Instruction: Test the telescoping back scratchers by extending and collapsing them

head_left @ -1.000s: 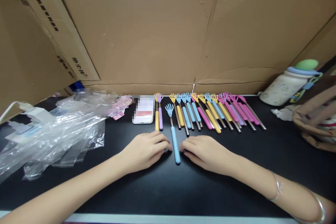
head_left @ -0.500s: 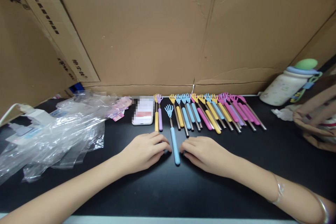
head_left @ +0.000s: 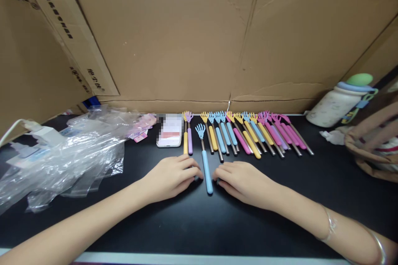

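light-blue scratcher lies between two bent hands

the clock is centred on the light-blue scratcher [head_left: 204,159]. out toward nine o'clock, clear plastic bags [head_left: 81,159] lie flattened in a crumpled heap; a white plug [head_left: 49,136] sits at its far edge, and whether any bag holds something i cannot tell. at two, a pale bottle [head_left: 331,105] leans, capped, its contents hidden. just short of three, a brown bag [head_left: 353,143] shows pale and red cloth-like stuff within, too blurred to name.

the scratcher lies flat on the black tabletop [head_left: 199,223], its hand-shaped head toward twelve and its handle toward six, within the gap between the two sets of fingertips. the left hand [head_left: 174,176] rests at nine, fingers loosely bent and close together, tips just beside the handle. the right hand [head_left: 242,178] mirrors it at three, fingers likewise curved and narrowly spaced, also just off the handle. both palms are out of sight.

at eleven lie a yellow scratcher [head_left: 185,143] and a purple scratcher [head_left: 190,140], with a phone [head_left: 170,128] nearer ten. a row of coloured scratchers [head_left: 251,130] spans twelve to two.
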Motion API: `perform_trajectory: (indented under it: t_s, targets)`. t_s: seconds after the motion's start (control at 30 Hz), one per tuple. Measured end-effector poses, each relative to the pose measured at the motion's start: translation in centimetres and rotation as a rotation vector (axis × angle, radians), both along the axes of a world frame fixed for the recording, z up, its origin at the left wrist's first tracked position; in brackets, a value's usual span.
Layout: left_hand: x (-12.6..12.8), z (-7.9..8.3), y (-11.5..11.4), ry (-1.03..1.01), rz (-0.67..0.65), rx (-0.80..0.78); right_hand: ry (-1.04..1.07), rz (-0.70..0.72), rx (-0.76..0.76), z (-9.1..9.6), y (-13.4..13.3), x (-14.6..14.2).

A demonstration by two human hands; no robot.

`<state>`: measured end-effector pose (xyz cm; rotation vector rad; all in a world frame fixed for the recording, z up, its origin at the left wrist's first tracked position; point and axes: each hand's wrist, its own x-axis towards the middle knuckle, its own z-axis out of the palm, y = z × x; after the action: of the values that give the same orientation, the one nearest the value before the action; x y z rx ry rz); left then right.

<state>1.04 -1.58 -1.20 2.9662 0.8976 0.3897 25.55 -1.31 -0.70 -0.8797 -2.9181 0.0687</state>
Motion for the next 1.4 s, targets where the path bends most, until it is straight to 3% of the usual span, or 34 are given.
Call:
perform_trajectory:
  t_s: [0.93,1.4]
  targets:
    - [-0.06,0.14,0.14,0.011,0.014,0.004,0.023,-0.066,-0.041,0.11,0.01,-0.30]
    - [0.30,0.30,-0.53,0.091,0.001,0.123,0.032,0.050,0.118,0.00,-0.04,-0.09]
